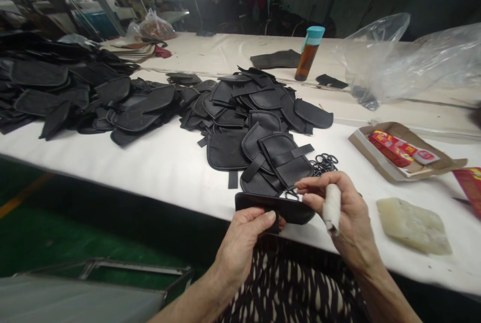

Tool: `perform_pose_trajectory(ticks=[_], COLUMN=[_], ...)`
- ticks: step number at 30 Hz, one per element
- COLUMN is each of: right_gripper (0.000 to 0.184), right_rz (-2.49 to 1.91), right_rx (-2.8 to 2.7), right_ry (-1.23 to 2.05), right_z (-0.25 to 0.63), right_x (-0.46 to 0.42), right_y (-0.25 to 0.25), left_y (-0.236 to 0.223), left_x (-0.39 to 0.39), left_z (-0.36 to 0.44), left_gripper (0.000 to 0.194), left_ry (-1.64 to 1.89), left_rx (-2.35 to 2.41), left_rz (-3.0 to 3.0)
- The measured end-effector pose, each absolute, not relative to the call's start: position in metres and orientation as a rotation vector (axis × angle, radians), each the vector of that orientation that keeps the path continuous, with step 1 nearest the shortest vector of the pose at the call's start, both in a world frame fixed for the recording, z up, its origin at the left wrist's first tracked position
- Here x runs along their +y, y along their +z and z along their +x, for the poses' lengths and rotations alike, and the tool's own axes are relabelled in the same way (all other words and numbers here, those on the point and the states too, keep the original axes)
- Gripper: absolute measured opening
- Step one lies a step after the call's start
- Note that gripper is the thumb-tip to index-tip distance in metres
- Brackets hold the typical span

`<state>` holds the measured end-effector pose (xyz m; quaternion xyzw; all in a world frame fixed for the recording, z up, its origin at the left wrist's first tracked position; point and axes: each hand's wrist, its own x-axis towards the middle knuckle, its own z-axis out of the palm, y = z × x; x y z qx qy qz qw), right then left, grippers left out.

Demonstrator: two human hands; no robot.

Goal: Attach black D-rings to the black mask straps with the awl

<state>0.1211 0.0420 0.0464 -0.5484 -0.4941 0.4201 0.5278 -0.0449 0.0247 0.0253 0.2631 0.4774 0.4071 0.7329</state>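
My left hand (246,235) is closed on a black leather piece (276,205), thumb on top, near the table's front edge. A short black strap hangs from the piece beside the thumb. Between the thumb and fingertips of my right hand (340,208) is a small black ring (291,195), just above the piece's far edge. A pale wrap (332,210) covers one finger of that hand. Just beyond lie several loose black rings (325,163) and a heap of black leather pieces (244,107), some with straps across them.
A second pile of black pieces (124,107) spreads to the left. On the right are a cardboard tray (398,175) with red packets, a yellowish waxy block (413,225) and clear plastic bags (421,67). A bottle with a blue lid (310,52) stands farther back.
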Motion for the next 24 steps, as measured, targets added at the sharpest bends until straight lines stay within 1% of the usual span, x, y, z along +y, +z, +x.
perform_pose_trajectory(ticks=[3, 6, 11, 15, 21, 24], right_gripper=[0.024, 0.022, 0.019, 0.012, 0.019, 0.018], right_rz=[-1.302, -1.302, -1.415, -1.46, -1.537, -1.55], right_rx=[-1.159, -1.149, -1.265, -1.37, -1.191, -1.17], right_ry=[0.887, 0.85, 0.629, 0.746, 0.939, 0.965], right_z=[0.137, 0.146, 0.132, 0.117, 0.114, 0.114], right_x=[0.026, 0.01, 0.012, 0.034, 0.053, 0.055], right_y=[0.046, 0.047, 0.045, 0.035, 0.023, 0.023], left_y=[0.028, 0.03, 0.029, 0.025, 0.02, 0.02], left_x=[0.028, 0.03, 0.034, 0.038, 0.041, 0.041], left_z=[-0.045, -0.044, -0.041, -0.038, -0.037, -0.037], left_gripper=[0.021, 0.024, 0.023, 0.022, 0.022, 0.021], left_ry=[0.885, 0.869, 0.885, 0.93, 0.933, 0.922], left_rx=[1.044, 1.028, 1.042, 1.06, 1.087, 1.09], left_rz=[0.585, 0.568, 0.579, 0.572, 0.554, 0.546])
